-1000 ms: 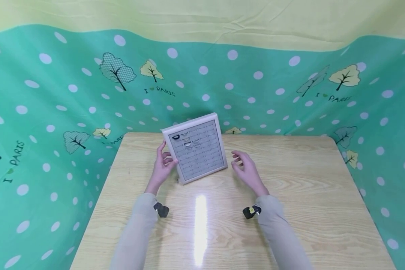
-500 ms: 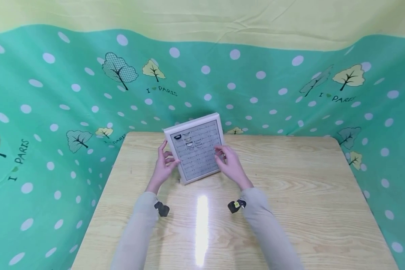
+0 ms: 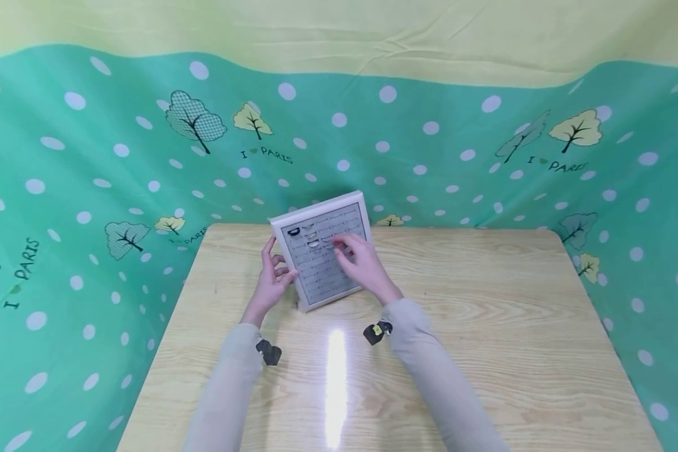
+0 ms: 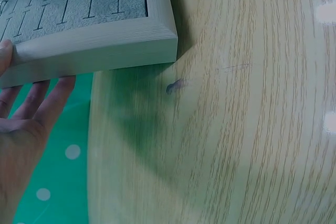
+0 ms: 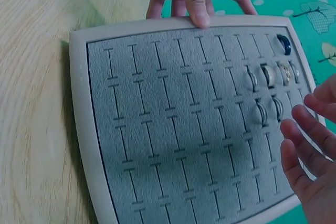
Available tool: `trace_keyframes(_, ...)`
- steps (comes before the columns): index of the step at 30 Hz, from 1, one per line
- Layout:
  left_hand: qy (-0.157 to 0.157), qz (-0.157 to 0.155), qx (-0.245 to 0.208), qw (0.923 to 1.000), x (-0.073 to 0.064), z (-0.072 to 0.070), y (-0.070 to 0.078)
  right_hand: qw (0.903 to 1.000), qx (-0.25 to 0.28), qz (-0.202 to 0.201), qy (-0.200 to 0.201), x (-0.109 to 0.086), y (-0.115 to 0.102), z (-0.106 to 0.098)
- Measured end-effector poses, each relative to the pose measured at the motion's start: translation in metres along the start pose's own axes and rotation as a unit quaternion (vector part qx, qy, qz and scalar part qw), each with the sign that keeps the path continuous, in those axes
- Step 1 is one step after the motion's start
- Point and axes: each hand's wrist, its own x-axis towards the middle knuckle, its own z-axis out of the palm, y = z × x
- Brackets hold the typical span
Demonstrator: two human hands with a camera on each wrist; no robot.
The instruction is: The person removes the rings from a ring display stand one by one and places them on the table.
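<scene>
A ring display tray (image 3: 328, 279), grey felt with rows of slits in a pale frame, stands tilted on the table. My left hand (image 3: 270, 276) holds its left edge, the thumb on the front of the frame and the fingers behind. In the right wrist view a dark ring (image 5: 284, 45) sits near the tray's corner. Several silver-coloured rings are in slits close by, among them a wide ring (image 5: 268, 76). My right hand (image 5: 317, 156) is in front of the felt near these rings, fingers loosely bent, nothing visible between them.
The wooden table (image 3: 514, 339) extends to the right and front. Green dotted cloth (image 3: 429, 150) hangs behind and at both sides, close to the tray's back. A small dark mark (image 4: 176, 85) lies on the wood beside the tray's corner.
My right hand has moved left from beside the tray, across its right edge, to the felt near the rings. My left hand keeps its grip, and the tray has stayed put.
</scene>
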Motion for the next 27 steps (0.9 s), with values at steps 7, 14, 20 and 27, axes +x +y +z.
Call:
trace_keyframes(7, -0.005, 0.005, 0.004, 1.0, 0.001, -0.002, -0.003, 0.9999, -0.01, 0.009, -0.003, 0.012, -0.007, 0.01)
trace_keyframes(14, -0.007, 0.007, 0.004, 0.9999, 0.003, -0.002, -0.004, 0.9994, -0.029, -0.003, 0.016, 0.029, -0.018, 0.02)
trace_keyframes(20, -0.01, 0.02, 0.006, 0.9997, 0.004, -0.001, -0.006, 0.9982, -0.038, -0.039, 0.024, 0.041, -0.025, 0.034)
trace_keyframes(27, -0.019, 0.019, -0.003, 0.9996, 0.003, -0.003, -0.007, 0.998, -0.049, -0.027, 0.028, 0.046, -0.028, 0.045)
